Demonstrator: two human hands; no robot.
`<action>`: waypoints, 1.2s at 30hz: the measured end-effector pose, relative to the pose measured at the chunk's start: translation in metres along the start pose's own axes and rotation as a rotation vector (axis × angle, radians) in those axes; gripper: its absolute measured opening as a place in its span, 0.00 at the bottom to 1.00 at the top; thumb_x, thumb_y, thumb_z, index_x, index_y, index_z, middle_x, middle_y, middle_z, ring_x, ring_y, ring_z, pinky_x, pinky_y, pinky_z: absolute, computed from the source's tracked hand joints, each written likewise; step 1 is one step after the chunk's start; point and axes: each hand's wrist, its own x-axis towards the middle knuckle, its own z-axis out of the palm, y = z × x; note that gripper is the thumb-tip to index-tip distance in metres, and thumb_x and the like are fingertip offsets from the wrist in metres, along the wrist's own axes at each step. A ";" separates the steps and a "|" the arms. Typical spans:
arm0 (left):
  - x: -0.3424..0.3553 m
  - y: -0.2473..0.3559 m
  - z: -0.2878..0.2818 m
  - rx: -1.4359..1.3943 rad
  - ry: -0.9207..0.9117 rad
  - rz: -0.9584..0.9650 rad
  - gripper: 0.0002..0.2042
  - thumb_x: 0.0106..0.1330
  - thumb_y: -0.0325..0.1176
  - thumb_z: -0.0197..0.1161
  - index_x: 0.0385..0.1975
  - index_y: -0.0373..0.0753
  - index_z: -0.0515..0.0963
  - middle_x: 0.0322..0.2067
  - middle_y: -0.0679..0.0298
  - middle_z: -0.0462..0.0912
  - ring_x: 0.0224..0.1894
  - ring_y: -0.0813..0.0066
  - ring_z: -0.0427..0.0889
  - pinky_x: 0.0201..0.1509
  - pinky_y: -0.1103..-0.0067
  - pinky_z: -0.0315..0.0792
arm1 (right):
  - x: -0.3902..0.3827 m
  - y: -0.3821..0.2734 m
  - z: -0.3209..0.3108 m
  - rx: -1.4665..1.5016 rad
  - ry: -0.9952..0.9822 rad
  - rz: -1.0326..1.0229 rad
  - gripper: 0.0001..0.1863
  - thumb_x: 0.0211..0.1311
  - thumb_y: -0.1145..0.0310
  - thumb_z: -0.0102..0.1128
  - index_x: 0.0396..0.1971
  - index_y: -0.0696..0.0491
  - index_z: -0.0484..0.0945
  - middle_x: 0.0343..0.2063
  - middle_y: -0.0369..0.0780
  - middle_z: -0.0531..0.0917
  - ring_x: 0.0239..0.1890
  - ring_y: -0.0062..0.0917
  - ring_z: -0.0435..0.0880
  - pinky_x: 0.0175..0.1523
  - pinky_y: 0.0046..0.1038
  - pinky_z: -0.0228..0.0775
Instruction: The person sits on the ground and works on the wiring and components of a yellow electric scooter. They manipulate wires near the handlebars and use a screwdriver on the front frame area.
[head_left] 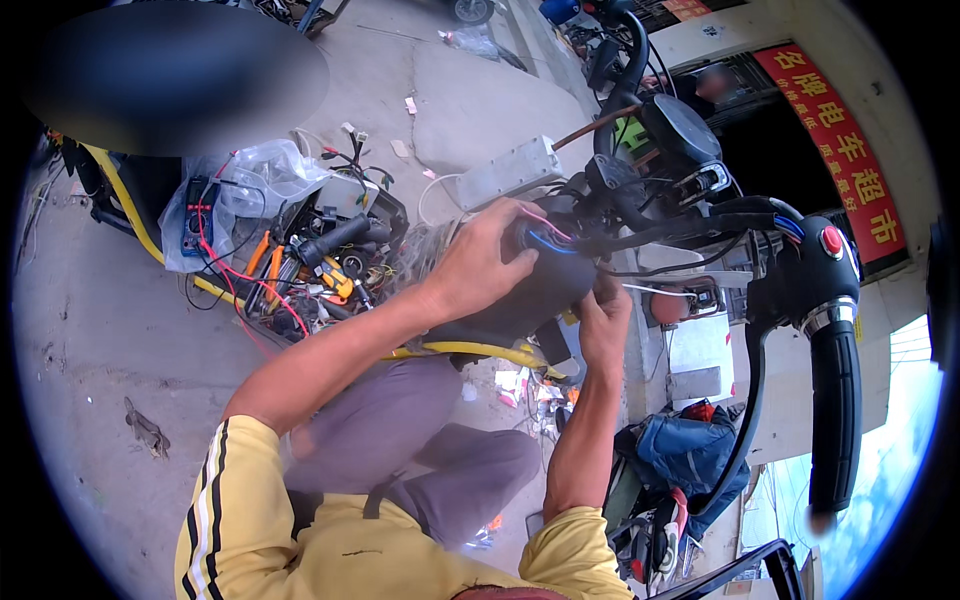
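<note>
A black plastic cover (500, 310) of an electric two-wheeler lies in front of me, below the handlebar (622, 185). My left hand (485, 258) grips its upper end, thumb on the near face and fingers over the far side. Beside those fingers a pink wire (545, 222) and a blue wire (548, 243) come out and run toward the handlebar stem. At the cover's right edge is my right hand (603, 315), its fingers curled and partly hidden. What they pinch, if anything, cannot be made out. A white wire (655, 289) leads away to the right near them.
On the left, an open compartment holds tools, including orange-handled pliers (258, 252), and loose wires. A multimeter (198, 222) with red leads lies beside a clear plastic bag (265, 180). The yellow frame tube (470, 348) passes below the cover. A black handlebar grip (835, 410) juts out at right.
</note>
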 end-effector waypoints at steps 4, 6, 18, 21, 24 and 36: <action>0.000 -0.007 0.000 -0.119 0.013 -0.051 0.21 0.65 0.22 0.65 0.58 0.34 0.74 0.47 0.62 0.82 0.40 0.82 0.82 0.46 0.81 0.77 | -0.001 0.008 0.006 0.016 0.072 -0.035 0.15 0.73 0.74 0.61 0.55 0.65 0.77 0.42 0.40 0.87 0.44 0.17 0.84 0.48 0.20 0.76; -0.002 -0.006 0.000 -0.146 0.020 -0.063 0.21 0.65 0.21 0.65 0.59 0.34 0.74 0.48 0.62 0.82 0.41 0.81 0.82 0.46 0.81 0.77 | -0.003 0.011 0.001 0.055 0.062 -0.001 0.15 0.73 0.74 0.62 0.55 0.64 0.77 0.42 0.40 0.86 0.43 0.17 0.83 0.48 0.19 0.75; -0.008 -0.022 0.014 -0.461 0.084 -0.128 0.20 0.64 0.17 0.65 0.57 0.35 0.75 0.52 0.66 0.79 0.49 0.82 0.78 0.53 0.83 0.73 | -0.011 0.035 0.003 0.170 0.340 -0.050 0.29 0.62 0.78 0.69 0.62 0.68 0.70 0.47 0.46 0.85 0.45 0.29 0.87 0.54 0.30 0.80; -0.007 -0.029 0.019 -0.486 0.097 -0.083 0.21 0.63 0.16 0.65 0.57 0.34 0.75 0.53 0.64 0.78 0.48 0.81 0.78 0.54 0.82 0.73 | -0.016 0.044 -0.010 0.102 0.316 -0.061 0.33 0.62 0.77 0.67 0.66 0.67 0.66 0.53 0.50 0.82 0.50 0.33 0.87 0.60 0.34 0.79; -0.005 -0.031 0.017 -0.505 0.116 -0.068 0.22 0.60 0.14 0.66 0.56 0.34 0.76 0.52 0.60 0.79 0.51 0.74 0.80 0.57 0.79 0.74 | -0.019 0.049 -0.014 -0.019 0.342 -0.066 0.30 0.63 0.74 0.65 0.64 0.66 0.69 0.52 0.49 0.82 0.50 0.32 0.86 0.59 0.35 0.80; -0.003 -0.037 0.021 -0.505 0.174 0.015 0.23 0.57 0.15 0.68 0.54 0.33 0.77 0.50 0.56 0.81 0.47 0.69 0.83 0.50 0.78 0.77 | -0.021 0.047 -0.011 -0.090 0.342 -0.100 0.25 0.59 0.76 0.71 0.57 0.62 0.76 0.50 0.45 0.85 0.51 0.30 0.85 0.59 0.32 0.78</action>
